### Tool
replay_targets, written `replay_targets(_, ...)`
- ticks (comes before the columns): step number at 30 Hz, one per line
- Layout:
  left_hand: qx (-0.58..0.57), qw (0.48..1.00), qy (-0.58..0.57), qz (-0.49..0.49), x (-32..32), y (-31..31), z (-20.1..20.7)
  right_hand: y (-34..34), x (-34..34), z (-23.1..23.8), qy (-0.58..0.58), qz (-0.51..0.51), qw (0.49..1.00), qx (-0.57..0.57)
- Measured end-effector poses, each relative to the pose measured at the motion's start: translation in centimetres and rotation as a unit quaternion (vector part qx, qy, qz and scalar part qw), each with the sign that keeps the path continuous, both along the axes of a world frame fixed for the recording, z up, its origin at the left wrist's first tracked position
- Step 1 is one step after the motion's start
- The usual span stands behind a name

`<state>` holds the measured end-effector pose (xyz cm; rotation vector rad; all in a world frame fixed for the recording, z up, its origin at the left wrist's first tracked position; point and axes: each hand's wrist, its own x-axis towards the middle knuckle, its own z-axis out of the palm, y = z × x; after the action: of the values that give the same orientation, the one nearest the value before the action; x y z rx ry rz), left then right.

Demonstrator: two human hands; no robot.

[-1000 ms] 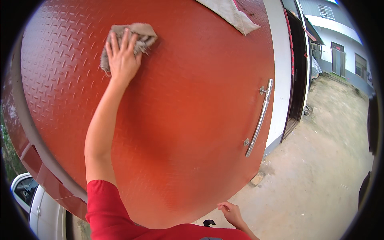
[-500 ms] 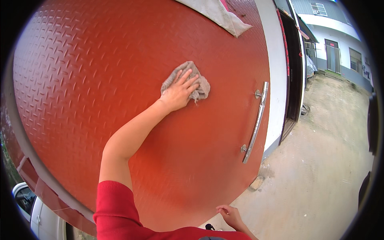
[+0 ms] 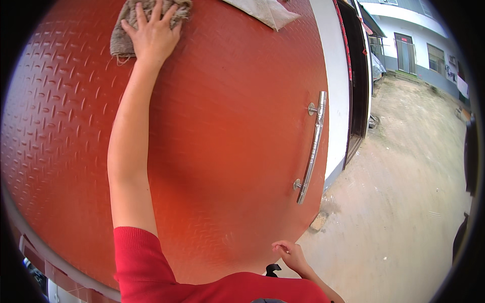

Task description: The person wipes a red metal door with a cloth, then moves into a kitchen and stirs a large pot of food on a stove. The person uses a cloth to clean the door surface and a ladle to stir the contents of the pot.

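Our left hand [image 3: 155, 40] is at 11 o'clock, palm down on the rag [image 3: 123, 43], fingers spread wide. Rag lies flat against the red door [image 3: 217, 126], under the hand, its top edge running out of view; it's grey-brown, with loose threads hanging at its 7 o'clock corner. Our left arm is nearly straight, reaching up from the red sleeve [image 3: 141, 257] at 7 o'clock.

Our right hand [image 3: 292, 255] is low at 5 o'clock, fingers loosely curled (too small to tell whether the tips meet or pinch anything). It sits beside the door's lower edge; can't tell if it touches. Black strap [image 3: 273, 270] just off its 7 o'clock side.

Door carries raised tread marks, clearest toward 9 and 10. Silver handle [image 3: 314, 146] on two posts at 3 o'clock, well apart from the rag. Whitish sheet [image 3: 268, 11] at 12, cut off by the top edge. Stone [image 3: 319, 221] between 4 and 5, by the door's corner. White wall [image 3: 338, 101] and dark doorway [image 3: 357, 86] toward 2, pale ground [image 3: 399, 202] from 3 to 5.
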<state>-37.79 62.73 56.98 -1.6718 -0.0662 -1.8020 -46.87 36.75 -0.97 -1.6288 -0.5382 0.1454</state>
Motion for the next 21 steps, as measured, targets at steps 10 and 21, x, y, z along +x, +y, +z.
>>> replay_targets(10,0.104,0.845,0.523,0.030,16.0,-6.4,-31.3,1.6,2.6,1.4,-0.063,0.026,0.997,-0.024)
replay_targets(21,-0.016,0.901,0.424,-0.090,15.1,-8.2,-34.7,-9.7,3.7,-1.8,0.089,-0.007,0.990,-0.110)
